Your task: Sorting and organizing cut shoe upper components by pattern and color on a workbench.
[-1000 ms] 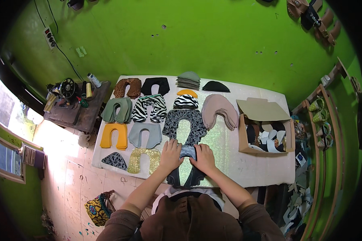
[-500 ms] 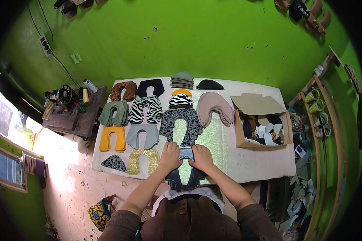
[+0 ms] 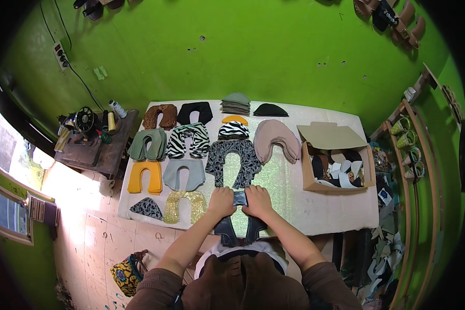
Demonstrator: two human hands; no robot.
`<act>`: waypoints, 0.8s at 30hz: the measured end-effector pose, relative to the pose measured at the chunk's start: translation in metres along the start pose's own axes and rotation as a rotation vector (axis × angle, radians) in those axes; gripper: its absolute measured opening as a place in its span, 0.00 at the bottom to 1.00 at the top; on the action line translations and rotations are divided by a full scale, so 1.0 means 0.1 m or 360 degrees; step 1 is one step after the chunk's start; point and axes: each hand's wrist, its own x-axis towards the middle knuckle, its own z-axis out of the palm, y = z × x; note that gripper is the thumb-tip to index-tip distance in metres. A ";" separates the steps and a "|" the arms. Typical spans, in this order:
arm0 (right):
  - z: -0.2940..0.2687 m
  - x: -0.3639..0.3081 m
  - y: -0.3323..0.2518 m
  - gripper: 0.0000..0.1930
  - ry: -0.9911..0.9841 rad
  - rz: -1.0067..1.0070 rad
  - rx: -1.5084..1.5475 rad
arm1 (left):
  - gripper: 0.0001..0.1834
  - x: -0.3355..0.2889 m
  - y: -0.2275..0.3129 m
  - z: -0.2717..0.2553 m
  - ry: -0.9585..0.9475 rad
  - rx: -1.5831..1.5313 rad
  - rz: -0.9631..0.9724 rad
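Note:
My left hand (image 3: 222,201) and my right hand (image 3: 258,201) grip the two sides of a black U-shaped shoe upper piece (image 3: 240,198) at the table's near edge. Its curved middle shows between my fists, and two dark legs hang toward my lap. Just beyond my knuckles lies a stack of black-and-grey patterned U-shaped pieces (image 3: 217,157). A gold glitter U-shaped piece (image 3: 178,212) rests left of my left hand. My fingertips are curled out of sight.
More U-shaped stacks cover the left of the pale table (image 3: 336,212): yellow (image 3: 138,174), zebra-striped (image 3: 175,144) and others. Pinkish-beige pieces (image 3: 266,134) lie right of centre. An open cardboard box (image 3: 341,187) of scraps stands at right. A sewing machine (image 3: 82,124) is on the left; a wooden rack (image 3: 416,206) stands right.
Both hands have shifted very slightly, still gripping the upper piece. Its middle, bluish grey before, now looks darker. The pieces on the table lie as before.

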 end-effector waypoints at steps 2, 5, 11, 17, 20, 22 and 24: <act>-0.01 0.01 -0.01 0.24 0.0000 0.0005 -0.0015 | 0.25 0.01 -0.02 0.01 0.0011 0.0001 0.0010; -0.04 0.02 -0.01 0.24 0.0022 0.0033 -0.0017 | 0.25 0.04 -0.04 -0.02 0.0064 0.0008 0.0066; 0.02 0.01 0.00 0.25 0.0157 0.0053 0.0043 | 0.26 0.04 -0.07 -0.08 0.0127 0.0020 0.0077; 0.10 -0.23 -0.01 0.33 0.0326 0.0047 0.0170 | 0.35 -0.25 -0.02 -0.02 0.0469 -0.0119 0.0155; 0.14 -0.27 0.03 0.34 0.0331 0.0044 0.0207 | 0.33 -0.40 0.03 -0.02 0.0437 -0.0063 0.0055; 0.20 -0.28 0.04 0.32 0.0329 -0.0019 0.0176 | 0.33 -0.45 0.01 0.07 0.0412 -0.0059 -0.0003; 0.24 -0.27 0.05 0.31 0.0313 -0.0018 0.0171 | 0.33 -0.47 -0.01 0.17 0.0390 -0.0053 -0.0064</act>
